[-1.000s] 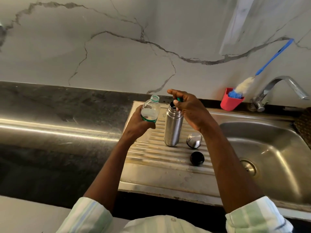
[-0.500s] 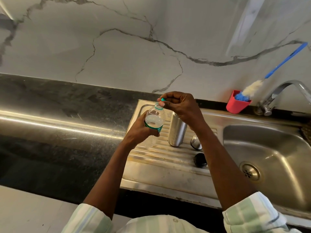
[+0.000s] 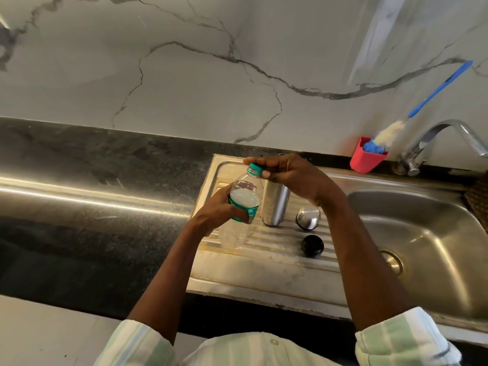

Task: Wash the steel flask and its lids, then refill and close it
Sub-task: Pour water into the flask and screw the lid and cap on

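Note:
My left hand (image 3: pixel 219 211) grips a clear plastic water bottle (image 3: pixel 241 207) with a green label, held tilted above the drainboard. My right hand (image 3: pixel 287 173) pinches the bottle's teal cap (image 3: pixel 254 169) at its neck. The steel flask (image 3: pixel 274 204) stands upright on the drainboard just right of the bottle; my right hand hides its mouth. A domed steel lid (image 3: pixel 307 218) rests beside the flask. A black inner lid (image 3: pixel 313 246) lies in front of it.
The ridged steel drainboard (image 3: pixel 264 268) joins a sink basin (image 3: pixel 422 233) with a drain (image 3: pixel 393 262) on the right. A tap (image 3: pixel 433 138) and a red holder (image 3: pixel 365 159) with a blue-handled brush (image 3: pixel 422 104) stand at the back. Dark countertop (image 3: pixel 92 194) stretches left.
My right hand has carried the teal cap left from over the flask to the bottle's neck. My left hand has raised and tilted the bottle.

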Demonstrator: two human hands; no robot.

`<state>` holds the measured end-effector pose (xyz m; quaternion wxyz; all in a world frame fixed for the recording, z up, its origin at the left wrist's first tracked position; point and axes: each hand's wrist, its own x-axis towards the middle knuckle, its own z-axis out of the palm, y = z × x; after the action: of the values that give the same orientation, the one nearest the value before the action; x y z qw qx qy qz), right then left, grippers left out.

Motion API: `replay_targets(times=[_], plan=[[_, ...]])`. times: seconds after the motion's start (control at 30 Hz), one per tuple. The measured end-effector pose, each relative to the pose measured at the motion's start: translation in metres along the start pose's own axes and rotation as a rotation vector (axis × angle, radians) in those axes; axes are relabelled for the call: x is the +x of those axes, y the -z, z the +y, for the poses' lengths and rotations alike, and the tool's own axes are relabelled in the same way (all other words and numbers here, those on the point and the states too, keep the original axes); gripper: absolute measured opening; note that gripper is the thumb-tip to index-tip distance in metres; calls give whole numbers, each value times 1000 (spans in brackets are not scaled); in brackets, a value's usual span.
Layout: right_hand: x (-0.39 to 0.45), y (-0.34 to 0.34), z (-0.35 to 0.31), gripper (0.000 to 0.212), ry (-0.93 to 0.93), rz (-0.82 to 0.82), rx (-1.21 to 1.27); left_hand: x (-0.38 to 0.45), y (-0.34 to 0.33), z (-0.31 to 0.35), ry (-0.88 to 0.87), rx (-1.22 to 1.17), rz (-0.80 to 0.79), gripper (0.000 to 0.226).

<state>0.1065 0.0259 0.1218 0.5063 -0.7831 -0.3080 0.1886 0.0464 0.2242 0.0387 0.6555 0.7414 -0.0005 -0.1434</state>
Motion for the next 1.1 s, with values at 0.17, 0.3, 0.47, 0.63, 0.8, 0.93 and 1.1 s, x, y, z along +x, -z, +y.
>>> replay_targets(times=[0.17, 0.3, 0.47, 0.63, 0.8, 0.93, 1.1], plan=[[-15, 4, 7, 40, -5, -33, 31, -8, -9, -4, 40, 18, -110, 71], [-33, 11, 14, 40, -39, 2, 112, -12, -23, -8, 34, 15, -118, 78], [-57, 25, 21, 38, -99, 15, 102, -12, -52, -7, 39, -32, -173, 72], [-79, 40, 20, 25, -158, 153, 35, -7, -90, -2, 32, -26, -175, 69], [-103, 59, 35, 23, -189, 277, -8, 7, -130, 4, 17, -61, -145, 63], [-124, 78, 48, 34, -217, 238, 221, 22, -161, 9, 33, -91, -94, 59], [-141, 96, 62, 26, -197, 407, 344, 34, -206, 23, 10, -77, 17, 54]])
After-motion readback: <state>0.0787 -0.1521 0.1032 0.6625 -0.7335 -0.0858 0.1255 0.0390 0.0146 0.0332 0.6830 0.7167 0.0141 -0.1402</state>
